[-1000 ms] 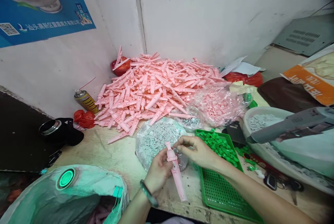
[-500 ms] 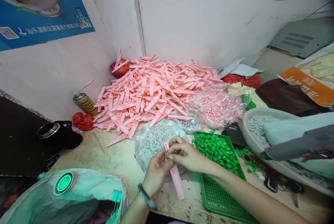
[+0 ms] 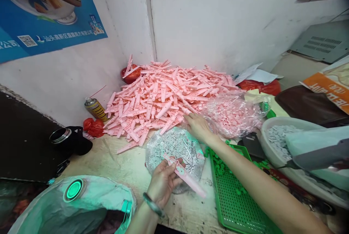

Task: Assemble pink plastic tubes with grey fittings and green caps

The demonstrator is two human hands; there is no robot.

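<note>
My left hand [image 3: 165, 179] is closed around a long pink plastic part [image 3: 188, 180] that has a small pale grey-green piece set in it. The part slants down to the right over a plastic-lined bowl [image 3: 152, 157] of pale grey pieces and thin metal pins [image 3: 188, 150]. My right hand [image 3: 197, 126] reaches past the bowl to the front edge of a big heap of pink plastic parts [image 3: 163, 96]. Its fingers are stretched toward the heap, with the fingertips at the pink parts; nothing is visibly held in them.
A green perforated tray [image 3: 234, 208] with green pieces lies under my right forearm. Beside the heap is a clear bag of small pink pieces [image 3: 231, 114]. A white basin [image 3: 275, 122] stands at right, a spray can [image 3: 96, 109] at left. An open bag [image 3: 109, 186] sits front left.
My right hand has left the pink part held in my left hand and moved up to the heap. The held part has turned to slant more to the right. The view has shifted slightly left.
</note>
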